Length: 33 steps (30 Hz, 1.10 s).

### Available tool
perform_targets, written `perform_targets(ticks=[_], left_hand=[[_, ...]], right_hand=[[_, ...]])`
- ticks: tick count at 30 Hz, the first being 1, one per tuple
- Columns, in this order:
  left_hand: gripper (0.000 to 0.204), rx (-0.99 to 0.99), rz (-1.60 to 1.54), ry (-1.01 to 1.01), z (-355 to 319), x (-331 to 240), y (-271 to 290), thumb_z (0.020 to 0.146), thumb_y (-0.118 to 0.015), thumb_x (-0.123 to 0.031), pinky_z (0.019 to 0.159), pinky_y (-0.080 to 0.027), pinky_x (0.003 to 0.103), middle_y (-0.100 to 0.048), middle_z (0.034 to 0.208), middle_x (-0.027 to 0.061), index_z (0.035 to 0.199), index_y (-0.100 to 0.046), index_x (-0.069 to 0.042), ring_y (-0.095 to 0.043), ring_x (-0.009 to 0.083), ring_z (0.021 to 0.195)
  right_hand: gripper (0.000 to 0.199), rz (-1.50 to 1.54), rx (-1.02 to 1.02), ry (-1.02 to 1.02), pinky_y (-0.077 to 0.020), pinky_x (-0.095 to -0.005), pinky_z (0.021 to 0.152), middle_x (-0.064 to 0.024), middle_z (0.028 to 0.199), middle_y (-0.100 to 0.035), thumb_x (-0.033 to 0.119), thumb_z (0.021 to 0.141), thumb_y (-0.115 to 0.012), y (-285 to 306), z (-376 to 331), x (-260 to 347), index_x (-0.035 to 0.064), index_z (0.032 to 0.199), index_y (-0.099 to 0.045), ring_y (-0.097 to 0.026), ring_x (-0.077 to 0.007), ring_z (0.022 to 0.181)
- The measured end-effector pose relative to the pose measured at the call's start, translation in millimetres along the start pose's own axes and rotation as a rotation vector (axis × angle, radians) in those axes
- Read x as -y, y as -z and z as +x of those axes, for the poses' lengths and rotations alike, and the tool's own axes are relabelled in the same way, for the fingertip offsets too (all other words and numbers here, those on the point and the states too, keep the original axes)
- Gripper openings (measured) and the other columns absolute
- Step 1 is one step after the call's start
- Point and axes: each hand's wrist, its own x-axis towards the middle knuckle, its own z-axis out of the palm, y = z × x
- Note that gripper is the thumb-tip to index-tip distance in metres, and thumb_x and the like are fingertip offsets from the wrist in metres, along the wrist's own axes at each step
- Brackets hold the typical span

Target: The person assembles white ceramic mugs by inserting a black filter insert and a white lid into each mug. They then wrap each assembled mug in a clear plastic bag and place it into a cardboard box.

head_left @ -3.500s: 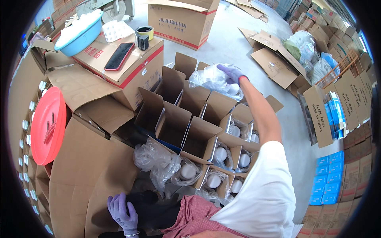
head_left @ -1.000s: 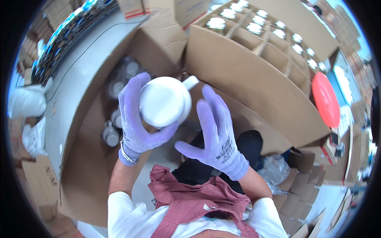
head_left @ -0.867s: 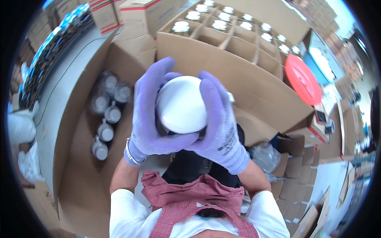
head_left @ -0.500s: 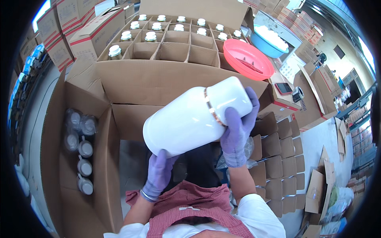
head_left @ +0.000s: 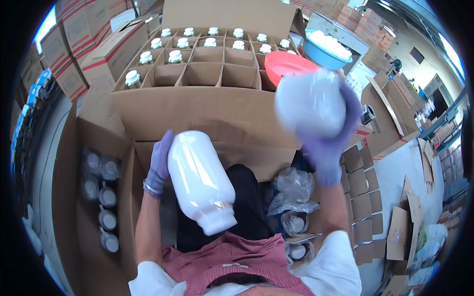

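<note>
A gloved left hand is gripping a tilted white bottle on the near side of the divided carton while the right hand is clasping a blurred white piece before that carton's right end, where a red basin is resting

dark lettering marks a brown carton.

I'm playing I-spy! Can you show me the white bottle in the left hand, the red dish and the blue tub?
White bottle (head_left: 198,170): head view, middle of its body.
Red dish (head_left: 283,64): head view, bare inside.
Blue tub (head_left: 321,56): head view, outer side wall.
</note>
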Motion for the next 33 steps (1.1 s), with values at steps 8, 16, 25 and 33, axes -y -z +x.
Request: perform_targets(ticks=[8, 16, 25, 33], left_hand=[[0.032, 0.438, 0.889, -0.905, -47, 17, -67, 0.069, -0.078, -0.034, 0.088, -0.051, 0.047, -0.060, 0.079, 0.0109, 0.085, -0.069, -0.008, -0.062, 0.0349, 0.083], [0.042, -0.169, 0.245, -0.131, -83, 72, -74, 0.105, -0.035, -0.022, 0.102, -0.045, 0.036, -0.065, 0.120, 0.0159, 0.117, -0.063, 0.006, -0.061, 0.0250, 0.113], [0.037, 0.064, 0.359, -0.077, -60, 74, -57, 0.101, -0.047, -0.018, 0.108, -0.044, 0.039, -0.063, 0.129, 0.0175, 0.127, -0.059, 0.007, -0.059, 0.0282, 0.121], [0.032, -0.279, -0.054, 0.050, -83, 39, -70, 0.100, -0.049, -0.017, 0.101, -0.048, 0.035, -0.069, 0.115, 0.0170, 0.120, -0.063, 0.004, -0.065, 0.0258, 0.109]], right_hand=[[0.065, -0.523, 0.151, -0.118, -0.0435, -0.0494, 0.102, -0.0229, 0.124, -0.055, 0.029, 0.075, -0.079, -58, 44, -179, 0.0007, 0.128, -0.056, -0.052, -0.0425, 0.118], [0.045, 0.521, 0.665, -0.162, -0.0368, -0.0525, 0.109, -0.0100, 0.117, -0.063, 0.032, 0.077, -0.077, -53, -159, 66, 0.0098, 0.115, -0.067, -0.060, -0.0322, 0.107], [0.016, 0.722, 0.561, -0.298, -0.0380, -0.0464, 0.106, -0.0061, 0.107, -0.065, 0.018, 0.090, -0.067, -63, -182, 65, 0.0107, 0.105, -0.070, -0.059, -0.0288, 0.109], [0.016, 0.932, 0.718, -0.447, -0.0410, -0.0423, 0.105, -0.0087, 0.113, -0.064, 0.020, 0.093, -0.068, -53, -164, 4, 0.0079, 0.103, -0.070, -0.055, -0.0261, 0.117]])
